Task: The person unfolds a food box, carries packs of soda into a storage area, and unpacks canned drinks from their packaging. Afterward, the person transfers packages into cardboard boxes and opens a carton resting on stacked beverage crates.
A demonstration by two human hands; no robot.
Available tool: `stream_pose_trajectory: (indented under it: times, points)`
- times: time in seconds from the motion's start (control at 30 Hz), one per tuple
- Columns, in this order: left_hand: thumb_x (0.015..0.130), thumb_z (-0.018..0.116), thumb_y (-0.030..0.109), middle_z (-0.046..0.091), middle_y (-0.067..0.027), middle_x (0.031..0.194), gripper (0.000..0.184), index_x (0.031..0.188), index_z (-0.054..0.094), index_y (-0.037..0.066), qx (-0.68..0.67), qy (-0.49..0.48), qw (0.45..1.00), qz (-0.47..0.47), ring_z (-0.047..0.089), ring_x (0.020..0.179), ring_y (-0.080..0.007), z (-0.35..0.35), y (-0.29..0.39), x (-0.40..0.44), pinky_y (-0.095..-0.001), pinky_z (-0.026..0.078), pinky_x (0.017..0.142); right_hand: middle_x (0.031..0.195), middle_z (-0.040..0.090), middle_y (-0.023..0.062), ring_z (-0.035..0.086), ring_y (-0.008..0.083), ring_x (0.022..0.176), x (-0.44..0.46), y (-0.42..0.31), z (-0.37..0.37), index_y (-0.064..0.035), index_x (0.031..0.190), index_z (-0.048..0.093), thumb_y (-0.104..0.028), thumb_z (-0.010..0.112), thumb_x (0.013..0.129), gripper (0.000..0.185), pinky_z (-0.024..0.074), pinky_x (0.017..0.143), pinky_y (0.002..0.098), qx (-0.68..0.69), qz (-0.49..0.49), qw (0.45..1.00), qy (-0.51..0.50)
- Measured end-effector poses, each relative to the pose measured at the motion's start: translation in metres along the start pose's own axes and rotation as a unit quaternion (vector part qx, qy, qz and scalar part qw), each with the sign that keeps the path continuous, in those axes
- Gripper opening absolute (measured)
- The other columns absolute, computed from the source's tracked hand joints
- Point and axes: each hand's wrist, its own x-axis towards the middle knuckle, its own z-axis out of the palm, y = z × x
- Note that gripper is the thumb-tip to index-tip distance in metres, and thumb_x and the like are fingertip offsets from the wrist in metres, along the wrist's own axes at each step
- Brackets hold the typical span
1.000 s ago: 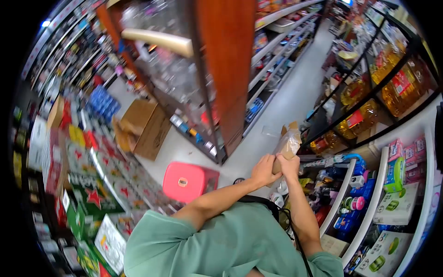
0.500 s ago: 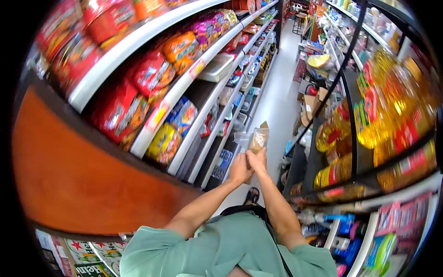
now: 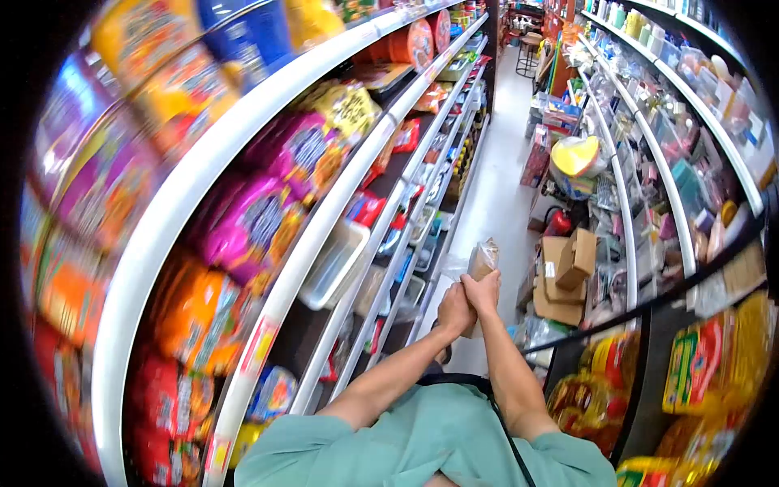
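In front of my chest, both hands are closed together around a small brown cardboard box (image 3: 485,258). My right hand (image 3: 484,290) wraps its upper part, with the fingers curled. Lower and to the left, my left hand (image 3: 457,310) is closed against the box and touches the right hand. Clear plastic (image 3: 455,265) sticks out on the left side of the box. What lies inside the box cannot be made out, and my fingers hide its lower part.
On the left, a long shelf (image 3: 312,203) bears bright noodle packets (image 3: 258,223) and a white plastic basket (image 3: 334,264). Bottles of yellow oil (image 3: 722,357) stand at the lower right. Open cardboard boxes (image 3: 564,276) and a red fire extinguisher (image 3: 558,222) line the aisle's right side.
I have moved forward along the aisle; the wooden shelf end has left view and the oil bottles have slid down and back. Both hands keep hold of the cardboard box.
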Motion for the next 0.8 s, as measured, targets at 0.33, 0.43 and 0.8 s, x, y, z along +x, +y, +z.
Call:
stream_pose_trajectory:
  times: [0.33,0.43,0.8]
  points:
    - [0.075,0.067,0.026,0.051,-0.0164,0.104,0.049,0.111,0.044,0.003,-0.013,-0.024,0.999,0.036,0.051,0.1,-0.0365,0.101,0.059,0.258,-0.0478,0.045,0.08,0.104,0.06,0.0311,0.058,0.0434,0.1,0.254,-0.075,-0.054,0.0079,0.111,0.05,-0.037,0.069,0.069,0.064,0.0458,0.088,0.0448,-0.096,0.009,0.995,0.015]
    - [0.074,0.065,0.021,0.049,-0.0176,0.104,0.047,0.111,0.043,0.002,-0.03,-0.035,0.999,0.018,0.05,0.101,-0.0371,0.114,0.074,0.321,-0.0478,0.045,0.08,0.1,0.061,0.0322,0.059,0.0451,0.097,0.331,-0.08,-0.035,0.0077,0.105,0.05,-0.041,0.072,0.065,0.066,0.0469,0.086,0.0466,-0.111,0.017,0.99,0.081]
    - [0.074,0.067,0.039,0.062,-0.0258,0.092,0.048,0.093,0.06,-0.005,0.006,-0.215,0.973,0.081,0.059,0.087,-0.0427,0.194,0.052,0.619,-0.0478,0.049,0.076,0.116,0.06,0.0231,0.061,0.0324,0.09,0.71,-0.104,0.003,0.0082,0.12,0.052,-0.018,0.075,0.073,0.059,0.0471,0.084,0.0429,-0.118,-0.15,0.975,-0.114]
